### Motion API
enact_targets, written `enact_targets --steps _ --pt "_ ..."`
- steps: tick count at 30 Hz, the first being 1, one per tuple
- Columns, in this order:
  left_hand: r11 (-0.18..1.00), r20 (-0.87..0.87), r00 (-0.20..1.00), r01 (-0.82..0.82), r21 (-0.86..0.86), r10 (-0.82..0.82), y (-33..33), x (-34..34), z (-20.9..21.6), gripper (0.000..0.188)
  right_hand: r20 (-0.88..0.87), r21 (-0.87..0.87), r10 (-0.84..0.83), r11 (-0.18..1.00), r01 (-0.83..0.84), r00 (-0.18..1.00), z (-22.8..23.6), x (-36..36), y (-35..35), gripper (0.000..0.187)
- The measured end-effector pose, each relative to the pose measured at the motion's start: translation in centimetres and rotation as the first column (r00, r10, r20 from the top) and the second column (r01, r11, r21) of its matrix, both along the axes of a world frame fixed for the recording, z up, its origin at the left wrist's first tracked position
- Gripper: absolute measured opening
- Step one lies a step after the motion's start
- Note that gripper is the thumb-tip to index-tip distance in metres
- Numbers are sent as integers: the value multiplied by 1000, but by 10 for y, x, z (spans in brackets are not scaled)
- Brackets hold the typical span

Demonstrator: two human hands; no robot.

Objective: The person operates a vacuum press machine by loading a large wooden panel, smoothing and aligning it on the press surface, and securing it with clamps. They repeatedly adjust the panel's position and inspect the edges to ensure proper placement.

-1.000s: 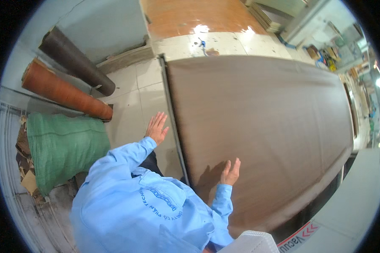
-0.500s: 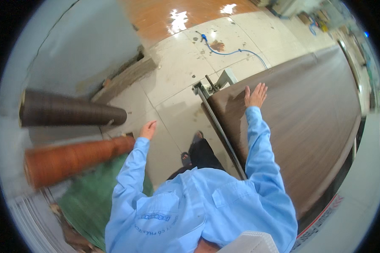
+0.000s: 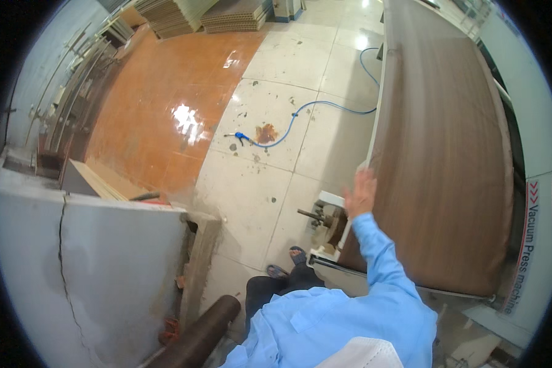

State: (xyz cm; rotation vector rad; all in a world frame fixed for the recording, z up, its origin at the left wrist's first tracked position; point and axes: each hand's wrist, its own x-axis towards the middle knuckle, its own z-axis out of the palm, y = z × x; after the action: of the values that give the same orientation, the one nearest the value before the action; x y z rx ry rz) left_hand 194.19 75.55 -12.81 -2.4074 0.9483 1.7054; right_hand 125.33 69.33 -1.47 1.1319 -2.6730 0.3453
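My right hand (image 3: 360, 195) reaches out at the near left edge of a long press bed, its fingers stretched and holding nothing. It is over or against the bed's pale side rail; whether it touches is unclear. A brown wood-grain sheet (image 3: 441, 159) covers the bed. Just below the hand, a metal bracket with a threaded rod (image 3: 313, 216) sticks out from the bed's corner. My left hand is out of view; only part of that sleeve shows at the lower edge.
A blue air hose (image 3: 325, 103) with a blow gun (image 3: 241, 137) lies across the tiled floor. To the left stands a cracked grey wall (image 3: 122, 264), with a dark brown roll (image 3: 208, 322) beside it. Stacked boards (image 3: 236, 15) stand at the back.
My view has swung left and forward along the bed. My right hand has shifted from the brown sheet to the bed's left edge. My left hand has gone out of view.
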Motion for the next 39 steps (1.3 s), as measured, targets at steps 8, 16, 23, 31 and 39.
enact_targets --steps 8,16,23,31,39 --pt "421 289 550 812 -405 -783 -332 -13 -9 29 64 218 -509 846 486 858 -30 -85 -49 87" --pt "778 -121 876 343 -527 -467 -717 -262 -27 32 249 -32 -331 936 350 910 -29 -19 -98 69" --pt "374 49 461 772 -514 -886 -803 -484 -13 34 61 92 -819 573 814 570 -16 -173 -131 87" --pt "810 -38 818 574 123 -574 -816 -551 2 37 264 -88 -458 865 494 849 -7 -304 -262 75" --pt "548 -89 549 835 36 -831 -871 -730 6 43 -1 -113 -642 761 638 766 17 -665 -300 81"
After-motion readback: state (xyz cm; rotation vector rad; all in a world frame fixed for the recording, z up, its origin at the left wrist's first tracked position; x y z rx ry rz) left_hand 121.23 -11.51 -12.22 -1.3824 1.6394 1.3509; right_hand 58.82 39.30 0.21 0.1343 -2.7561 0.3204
